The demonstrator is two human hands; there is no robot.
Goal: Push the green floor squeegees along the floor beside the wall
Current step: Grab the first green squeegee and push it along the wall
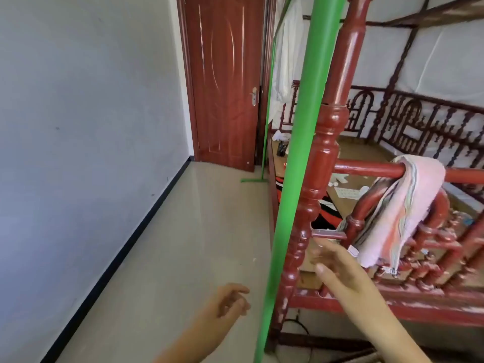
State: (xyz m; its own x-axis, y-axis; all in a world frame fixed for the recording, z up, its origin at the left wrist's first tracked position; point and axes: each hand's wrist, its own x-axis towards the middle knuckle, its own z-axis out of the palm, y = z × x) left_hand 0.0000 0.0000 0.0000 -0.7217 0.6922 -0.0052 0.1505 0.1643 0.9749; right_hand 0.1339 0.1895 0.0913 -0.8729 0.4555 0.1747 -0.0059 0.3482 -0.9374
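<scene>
Two green squeegee handles leaned by the red bedpost, blocking at one o'clock; left hand and right hand hung empty, fingers loose, above the tiled floor.

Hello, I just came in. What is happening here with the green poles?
A person stands in a room beside a red wooden bed. Both hands are open and empty: the left hand is left of the near green squeegee handle, the right hand is right of it, and neither has a grip on it. That handle stands almost upright against the bedpost. A second green floor squeegee stands further back by the door, its blade on the tiled floor.
</scene>
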